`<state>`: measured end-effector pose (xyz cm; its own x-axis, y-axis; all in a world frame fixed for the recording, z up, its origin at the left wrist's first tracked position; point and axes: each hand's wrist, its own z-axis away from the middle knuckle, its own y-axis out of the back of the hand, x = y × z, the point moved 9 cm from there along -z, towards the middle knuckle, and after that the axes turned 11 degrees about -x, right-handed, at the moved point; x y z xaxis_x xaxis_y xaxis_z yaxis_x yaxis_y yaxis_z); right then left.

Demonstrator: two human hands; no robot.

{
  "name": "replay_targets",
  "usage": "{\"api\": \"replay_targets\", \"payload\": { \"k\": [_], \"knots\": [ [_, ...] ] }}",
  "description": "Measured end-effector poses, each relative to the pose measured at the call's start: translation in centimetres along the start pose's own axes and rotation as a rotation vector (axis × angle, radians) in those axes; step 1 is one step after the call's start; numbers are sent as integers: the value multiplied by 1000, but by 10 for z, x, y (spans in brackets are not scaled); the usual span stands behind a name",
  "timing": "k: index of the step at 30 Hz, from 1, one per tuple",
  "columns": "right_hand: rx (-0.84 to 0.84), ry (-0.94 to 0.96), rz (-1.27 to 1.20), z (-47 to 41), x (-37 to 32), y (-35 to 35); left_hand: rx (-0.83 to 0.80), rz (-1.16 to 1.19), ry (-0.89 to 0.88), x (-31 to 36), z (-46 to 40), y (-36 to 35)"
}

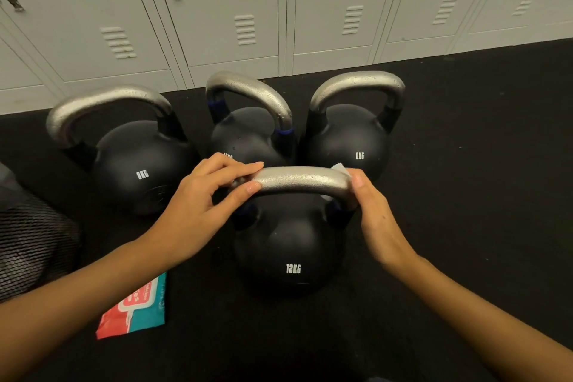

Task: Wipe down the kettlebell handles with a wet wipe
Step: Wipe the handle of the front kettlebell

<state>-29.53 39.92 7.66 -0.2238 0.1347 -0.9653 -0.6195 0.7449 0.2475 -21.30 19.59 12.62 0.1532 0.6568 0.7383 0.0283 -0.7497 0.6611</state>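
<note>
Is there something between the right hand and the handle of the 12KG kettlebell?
Only the wipe: the right hand presses it around the right end of the 12KG handle. Nothing else is in the way. The left hand pinches the left end bare.

a single head-worn camera looks forward and steeply down at a black floor (465, 164), very near the nearest kettlebell (290, 245) straight below. the wide angle curves the lockers (235, 9) along the top edge. both forearms reach in from the bottom corners.
</note>
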Motion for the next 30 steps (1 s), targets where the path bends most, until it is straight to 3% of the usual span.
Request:
{"api": "replay_targets", "payload": {
  "k": [4, 7, 12, 21, 30],
  "knots": [
    [50, -184, -309, 3, 32, -2, -7, 0, 6, 0, 0, 0],
    [92, -221, -426, 13, 44, -6, -8, -1, -1, 0, 0, 0],
    [124, -218, -386, 32, 53, -13, 0, 2, -4, 1, 0, 0],
    [254, -23, -181, 50, 29, -4, 2, -5, -6, 0, -1, 0],
    [202, -179, -66, 59, 57, -9, 2, 0, 1, -1, 0, 0]
  ]
}}
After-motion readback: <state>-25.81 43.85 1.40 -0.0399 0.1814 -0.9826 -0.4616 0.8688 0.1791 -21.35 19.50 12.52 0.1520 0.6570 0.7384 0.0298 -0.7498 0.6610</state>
